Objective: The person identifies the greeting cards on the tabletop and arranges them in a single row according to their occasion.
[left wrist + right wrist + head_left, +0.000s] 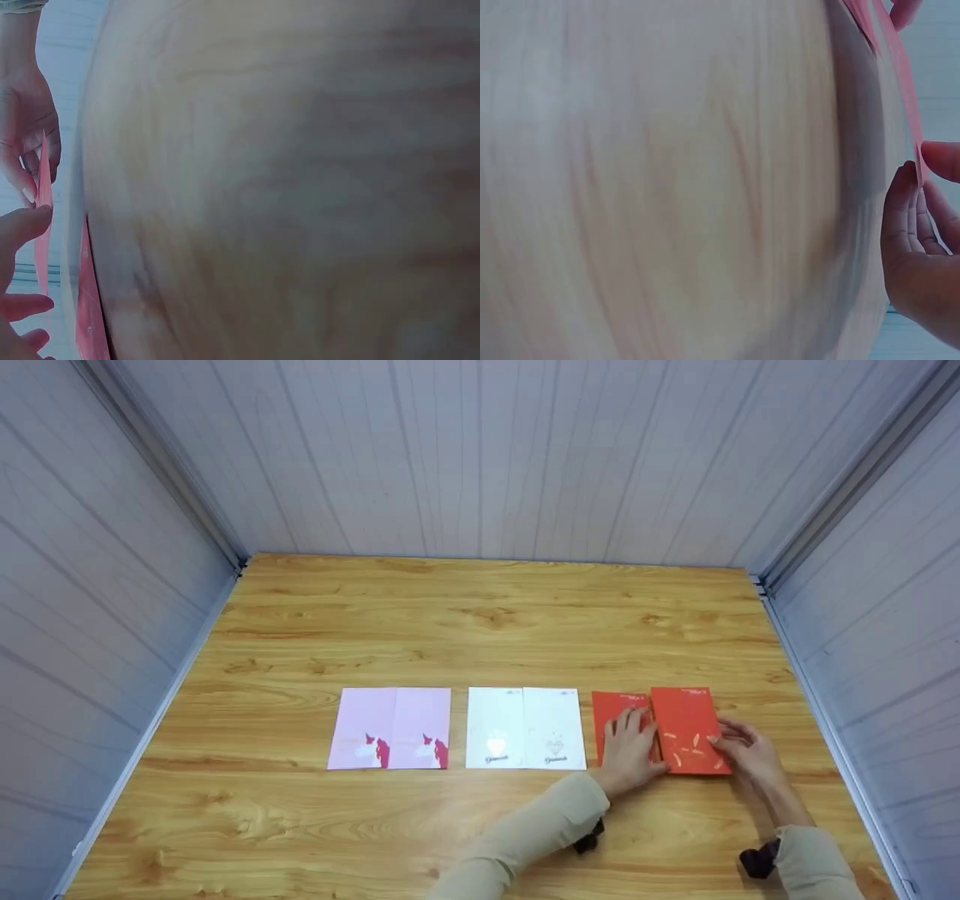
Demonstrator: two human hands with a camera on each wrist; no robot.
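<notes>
At the right of the row, my right hand [757, 757] pinches the right edge of a red envelope [686, 727] with pale leaf-like prints. In the right wrist view, its thumb and fingers [939, 159] lie on opposite faces of that envelope, which is seen nearly edge-on, raised off the table. My left hand [630, 750] reaches over a second red envelope [607, 709] that lies flat and is partly hidden beneath it. The left thumb and fingertips, loosely spread, touch along the held envelope's left edge; in the left wrist view the thumb [30, 221] overlaps that envelope.
Two white envelopes [495, 720] with heart prints lie side by side left of the hands. Farther left are two pink envelopes [367, 709] with unicorn prints. The wooden table [480, 630] is enclosed by pale panel walls [480, 457] at the back and both sides.
</notes>
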